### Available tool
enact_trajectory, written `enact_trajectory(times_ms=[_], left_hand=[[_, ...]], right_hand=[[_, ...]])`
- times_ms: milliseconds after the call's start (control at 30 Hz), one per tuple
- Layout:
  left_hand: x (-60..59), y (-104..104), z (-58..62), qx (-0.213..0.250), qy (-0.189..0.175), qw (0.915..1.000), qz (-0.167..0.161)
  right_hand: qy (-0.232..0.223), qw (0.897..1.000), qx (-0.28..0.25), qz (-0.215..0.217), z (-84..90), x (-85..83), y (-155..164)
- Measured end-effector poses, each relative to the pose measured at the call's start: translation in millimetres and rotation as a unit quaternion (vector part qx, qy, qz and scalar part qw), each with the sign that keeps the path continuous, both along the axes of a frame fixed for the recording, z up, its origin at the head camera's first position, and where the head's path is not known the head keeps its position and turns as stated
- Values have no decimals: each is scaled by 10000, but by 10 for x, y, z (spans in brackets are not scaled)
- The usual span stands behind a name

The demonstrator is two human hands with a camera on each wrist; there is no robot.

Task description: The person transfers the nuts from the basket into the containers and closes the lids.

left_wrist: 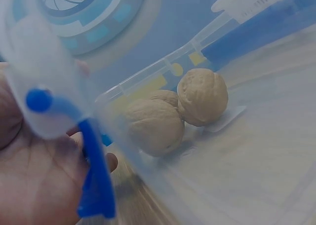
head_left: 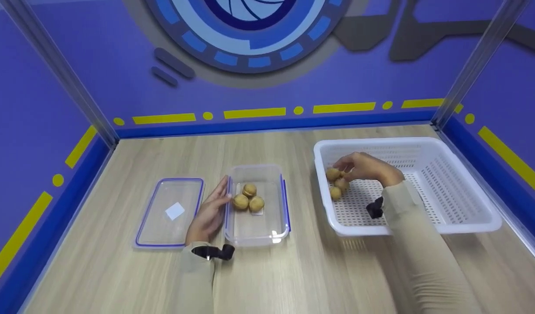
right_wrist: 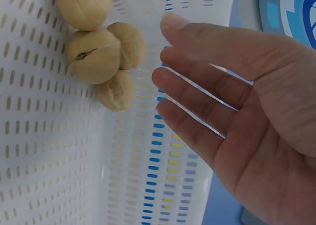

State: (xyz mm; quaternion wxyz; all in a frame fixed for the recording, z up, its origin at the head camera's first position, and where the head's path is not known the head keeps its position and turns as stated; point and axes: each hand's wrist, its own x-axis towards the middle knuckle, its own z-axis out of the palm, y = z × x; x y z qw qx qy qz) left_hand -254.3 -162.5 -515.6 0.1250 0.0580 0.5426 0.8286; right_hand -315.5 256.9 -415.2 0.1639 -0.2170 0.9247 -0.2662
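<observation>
Three walnuts (head_left: 249,201) (left_wrist: 203,97) sit together in a clear plastic container (head_left: 255,235) with blue side clips. My left hand (head_left: 208,213) (left_wrist: 42,170) lies along the container's left side, its palm turned toward the wall and its fingers loosely extended. Over the left end of a white slatted basket (head_left: 411,227), my right hand (head_left: 363,168) (right_wrist: 247,106) hovers with fingers apart and slightly bent. Nothing is between its fingers. Several walnuts (head_left: 335,192) (right_wrist: 94,56) cluster in the basket against its left wall, just beyond those fingertips.
A clear lid (head_left: 156,226) with a blue seal and a white square label (head_left: 175,211) lies flat left of the container. Printed blue panels (head_left: 250,96) wall in the wooden table (head_left: 302,270) at the back and both sides.
</observation>
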Motion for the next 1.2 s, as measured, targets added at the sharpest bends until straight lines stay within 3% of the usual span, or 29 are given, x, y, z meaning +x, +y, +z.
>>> enact_trajectory(times_ms=[467, 800, 1200], left_hand=[[-1, 6, -10, -65, 41, 10000, 34], [-3, 24, 7, -58, -94, 9998, 137], [14, 9, 8, -70, -10, 10000, 7]], right_hand=[[-189, 9998, 75, 49, -150, -21, 46], [-457, 9986, 155, -206, -207, -33, 49], [-822, 9956, 372, -255, -234, -33, 38]])
